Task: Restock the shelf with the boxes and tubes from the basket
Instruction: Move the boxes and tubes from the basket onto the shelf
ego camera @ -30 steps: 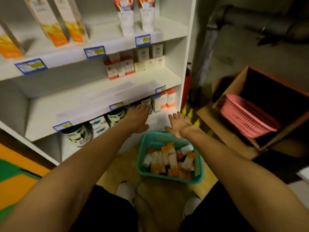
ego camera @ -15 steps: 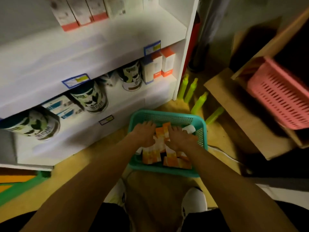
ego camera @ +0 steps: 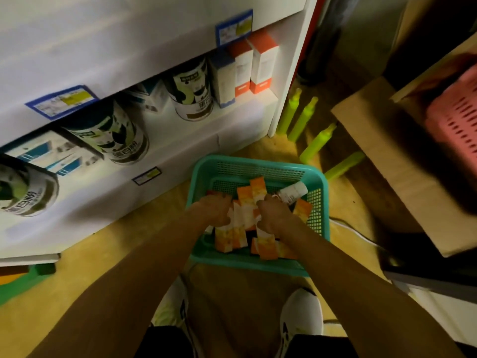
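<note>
A teal basket (ego camera: 260, 165) sits on the floor in front of my feet. Inside it lie several orange-and-white boxes (ego camera: 254, 193) and a white tube (ego camera: 293, 192) at the right. My left hand (ego camera: 215, 210) is down in the basket, its fingers curled around orange-and-white boxes. Beside it, my right hand (ego camera: 272, 215) is closed on other boxes. The white shelf (ego camera: 180, 130) stands to the left and above the basket, with cans and boxes on its bottom board.
Black-and-white cans (ego camera: 192, 91) and white boxes with orange bases (ego camera: 260, 65) fill the lowest shelf. Several neon-green bottles (ego camera: 303, 120) stand on the floor right of the shelf. A cardboard box (ego camera: 387, 161) with a pink basket (ego camera: 456, 127) sits at the right.
Both hands dropped from in front of the shelf into the basket and closed on boxes. My view tilted down from the upper shelves toward the floor.
</note>
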